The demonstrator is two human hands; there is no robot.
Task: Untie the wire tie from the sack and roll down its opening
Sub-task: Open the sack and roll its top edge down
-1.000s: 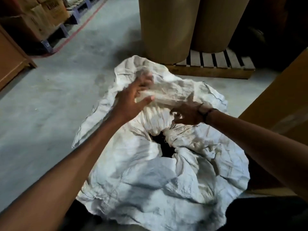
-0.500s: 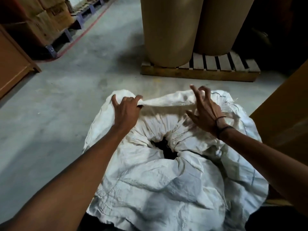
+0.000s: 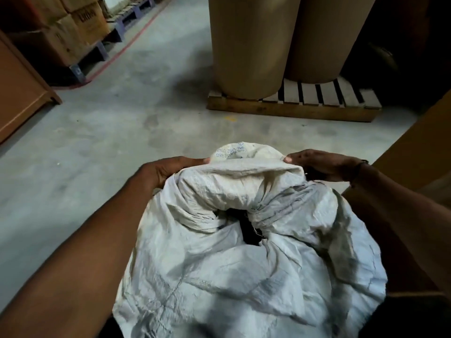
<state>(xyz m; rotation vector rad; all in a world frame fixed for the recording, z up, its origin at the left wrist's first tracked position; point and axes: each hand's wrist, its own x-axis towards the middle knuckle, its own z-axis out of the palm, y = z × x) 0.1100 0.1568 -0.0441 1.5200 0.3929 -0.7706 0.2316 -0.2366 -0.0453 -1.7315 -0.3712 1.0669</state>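
- Left hand grips the far-left rim of the white sack, fingers curled into the fabric.
- Sack sits near, centre; no tie visible. Better to turn both sides down evenly.
- Right hand pinches the far-right rim.

Grey concrete floor fills middle, stained in patches. Wooden pallet sits far centre-right, slats showing. Two tall brown paper rolls stand upright on it, side by side, touching or nearly so. Red painted line runs diagonally across floor at upper left. Beyond it, stacked cardboard boxes on blue pallet. Brown board edge at far left. Large brown carton at right edge.
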